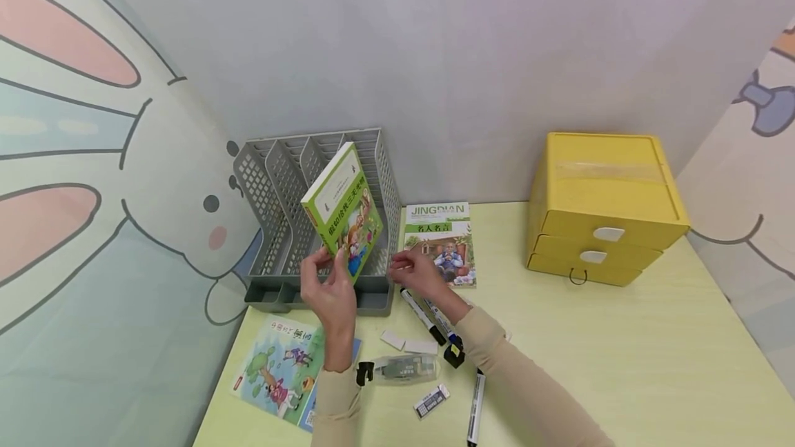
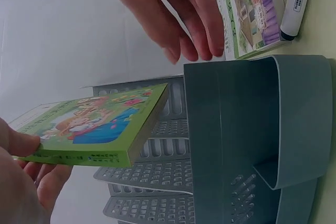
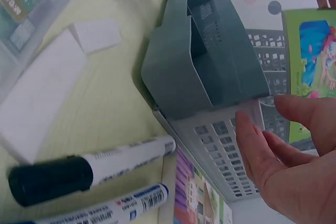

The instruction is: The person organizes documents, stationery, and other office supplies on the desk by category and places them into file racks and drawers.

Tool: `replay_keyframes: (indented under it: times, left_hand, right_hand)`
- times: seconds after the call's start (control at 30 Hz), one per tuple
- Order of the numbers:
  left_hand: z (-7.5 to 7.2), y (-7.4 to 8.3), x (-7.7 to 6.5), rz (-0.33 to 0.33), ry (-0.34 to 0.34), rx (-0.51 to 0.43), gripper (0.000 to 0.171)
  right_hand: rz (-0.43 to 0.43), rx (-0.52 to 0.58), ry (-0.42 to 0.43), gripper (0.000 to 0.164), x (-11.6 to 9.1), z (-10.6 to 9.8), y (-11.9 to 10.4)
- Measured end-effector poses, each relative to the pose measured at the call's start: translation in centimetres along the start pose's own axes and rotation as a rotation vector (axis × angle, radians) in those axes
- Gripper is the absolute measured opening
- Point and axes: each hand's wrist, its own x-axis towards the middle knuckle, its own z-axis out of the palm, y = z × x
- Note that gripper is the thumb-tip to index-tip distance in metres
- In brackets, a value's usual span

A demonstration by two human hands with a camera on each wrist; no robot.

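A green-covered book [image 1: 349, 216] is tilted in front of the grey file organizer [image 1: 388, 178], above its front pen tray. My left hand [image 1: 329, 288] grips the book near its lower spine edge, thumb on the cover and fingers behind, as the left wrist view also shows. Beside the organizer's right front corner is my right hand [image 1: 422, 273], its fingers loosely bent and nothing between them. In the right wrist view that hand [image 3: 294, 156] is near the organizer's perforated side wall; whether it touches the wall I cannot tell.
Against the back wall lies another book [image 1: 459, 226]. A picture book [image 1: 279, 371] is at the front left. Markers [image 1: 422, 316], a clear case [image 1: 406, 369], white blocks [image 1: 421, 347] and an eraser [image 1: 431, 401] lie on the table. A yellow drawer box [image 1: 609, 192] stands right.
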Motion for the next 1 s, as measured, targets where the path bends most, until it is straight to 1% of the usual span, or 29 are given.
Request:
replay_keyframes:
  times: [0.1, 0.23, 0.27, 0.3, 0.33, 0.37, 0.43, 0.47, 0.53, 0.57, 0.6, 0.67, 0.77, 0.9, 1.0]
  left_hand:
    - [0.4, -0.3, 0.1, -0.002, 0.014, -0.010, 0.016]
    - [1.0, -0.9, 0.2, -0.015, 0.025, -0.035, 0.016]
    - [1.2, -1.0, 0.2, -0.019, 0.026, -0.037, 0.016]
    - [1.3, -1.1, 0.2, -0.018, 0.027, -0.033, 0.016]
    - [1.4, -1.7, 0.1, -0.019, 0.028, -0.030, 0.016]
    - [1.6, -2.0, 0.1, -0.012, 0.031, -0.027, 0.016]
    - [1.9, -2.3, 0.2, -0.006, 0.031, -0.027, 0.016]
    - [2.1, -2.4, 0.2, -0.006, 0.030, -0.029, 0.016]
    - [2.5, -2.6, 0.3, -0.008, 0.031, -0.026, 0.016]
    - [2.7, -2.2, 0.4, -0.010, 0.031, -0.028, 0.016]
    - [2.9, -2.2, 0.5, -0.019, 0.030, -0.026, 0.016]
    - [3.2, -2.5, 0.6, -0.029, 0.030, -0.025, 0.015]
    - [3.8, -4.0, 0.5, -0.036, 0.033, -0.034, 0.016]
    - [4.4, -6.6, 0.3, -0.049, 0.030, -0.019, 0.017]
    - [4.5, -7.7, 0.3, -0.063, 0.023, 0.000, 0.018]
  right_hand:
    - [0.002, 0.001, 0.024, 0.042, 0.0, 0.6, -0.3]
    - [0.051, 0.019, 0.042, 0.042, -0.3, 0.8, -2.0]
    - [0.056, 0.020, 0.051, 0.042, -0.3, 0.8, -2.1]
    - [0.057, 0.013, 0.056, 0.042, -0.2, 0.9, -2.0]
    - [0.063, 0.006, 0.064, 0.042, -0.1, 1.0, -2.0]
    - [0.066, 0.001, 0.073, 0.042, -0.1, 1.1, -1.8]
    - [0.069, -0.005, 0.097, 0.042, 0.3, 1.3, -1.1]
    - [0.072, -0.010, 0.106, 0.042, 0.5, 1.5, -0.7]
    - [0.101, -0.010, 0.107, 0.042, 0.8, 1.5, -0.6]
    - [0.109, -0.009, 0.107, 0.043, 1.0, 1.5, -0.5]
    - [0.120, -0.004, 0.107, 0.043, 1.1, 1.5, -0.5]
    - [0.138, 0.005, 0.104, 0.043, 1.4, 1.5, -0.5]
    - [0.157, 0.011, 0.099, 0.044, 1.6, 1.5, -0.6]
    - [0.161, 0.001, 0.106, 0.046, 1.5, 1.6, -0.7]
    - [0.158, 0.032, 0.101, 0.049, 1.6, 1.6, -0.6]
